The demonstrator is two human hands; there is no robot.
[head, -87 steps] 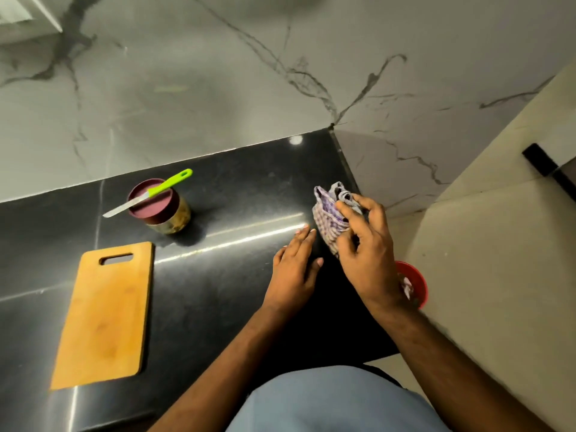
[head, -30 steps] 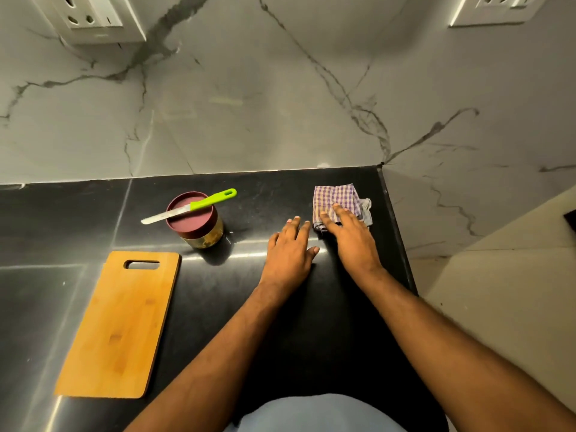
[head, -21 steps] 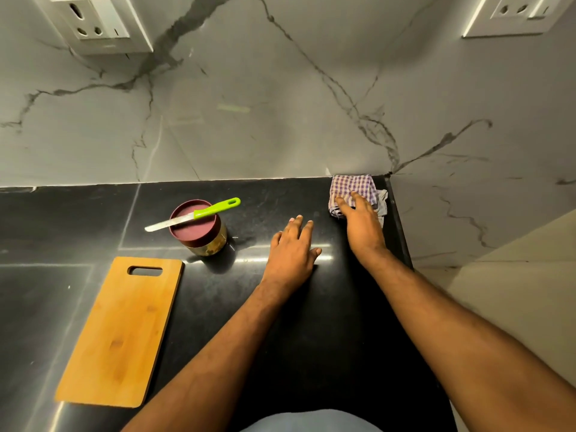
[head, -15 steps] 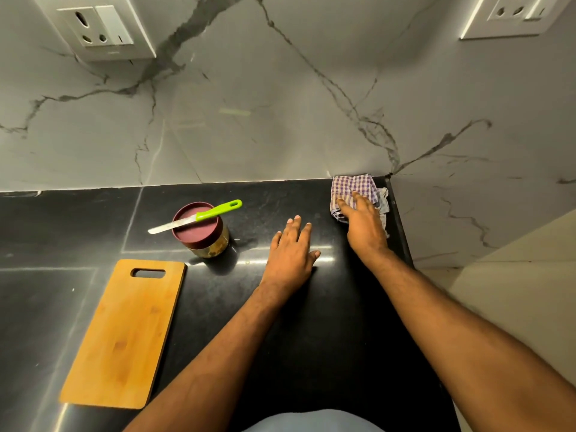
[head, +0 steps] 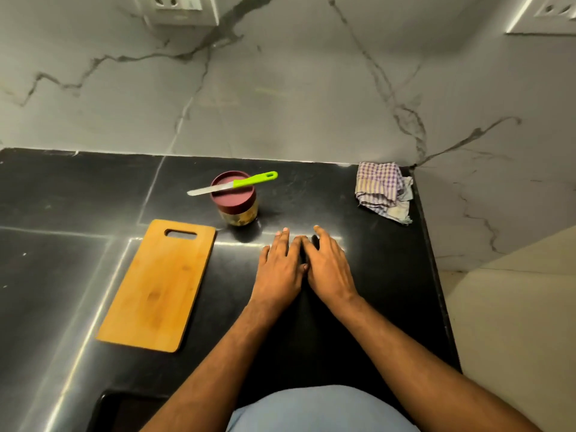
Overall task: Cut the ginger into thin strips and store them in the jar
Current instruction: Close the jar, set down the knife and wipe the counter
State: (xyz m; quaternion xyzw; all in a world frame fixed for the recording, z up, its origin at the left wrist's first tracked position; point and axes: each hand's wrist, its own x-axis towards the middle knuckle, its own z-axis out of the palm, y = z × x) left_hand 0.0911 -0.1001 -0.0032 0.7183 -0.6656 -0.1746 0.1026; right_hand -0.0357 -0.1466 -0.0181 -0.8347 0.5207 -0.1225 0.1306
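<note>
A small jar (head: 238, 210) with a maroon lid stands upright on the black counter (head: 367, 269), pale contents showing through its glass. A knife (head: 232, 183) with a green handle lies across the lid, blade pointing left. A bare wooden cutting board (head: 159, 285) lies to the jar's front left. My left hand (head: 280, 269) and my right hand (head: 328, 266) rest flat side by side on the counter, in front and to the right of the jar, fingers straight and holding nothing. No ginger pieces are visible outside the jar.
A crumpled checked cloth (head: 381, 190) sits in the counter's back right corner against the marble wall. The counter's right edge drops off just past the cloth. Wall sockets (head: 176, 7) are mounted above on the left and at the far right.
My right hand let go of the cloth in the corner and drew back beside my left hand. The view has tilted down a little.
</note>
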